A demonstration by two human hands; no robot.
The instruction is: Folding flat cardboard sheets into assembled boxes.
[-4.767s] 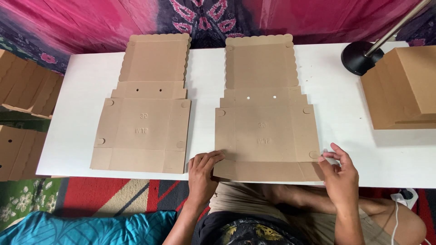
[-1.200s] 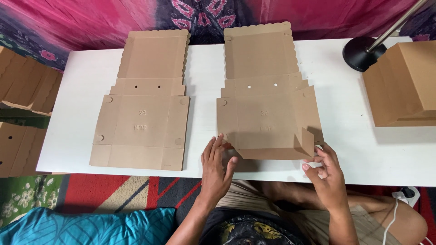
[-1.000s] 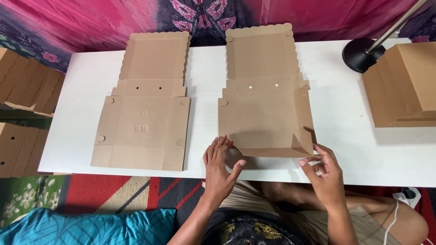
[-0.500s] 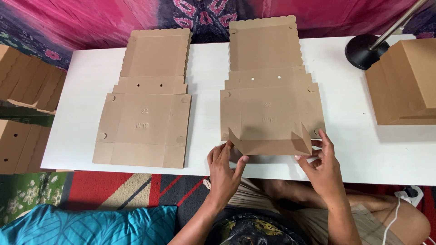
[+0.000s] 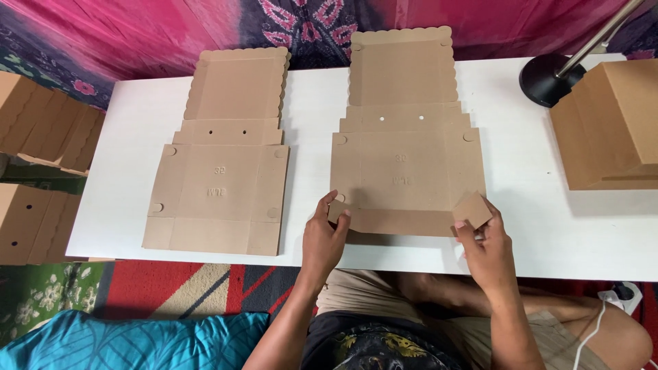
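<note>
On the white table [image 5: 534, 205], the right-hand flat brown cardboard box blank [image 5: 404, 164] lies near the person. The left hand [image 5: 323, 236] pinches its near-left corner tab [image 5: 337, 209], and the right hand [image 5: 486, 250] pinches the lifted near-right tab [image 5: 471, 209]. Uneven pulling could tear a tab or crease it off its score line.

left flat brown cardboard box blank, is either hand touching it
No, both the left hand and right hand grip corner flaps of the right cardboard blank.
</note>
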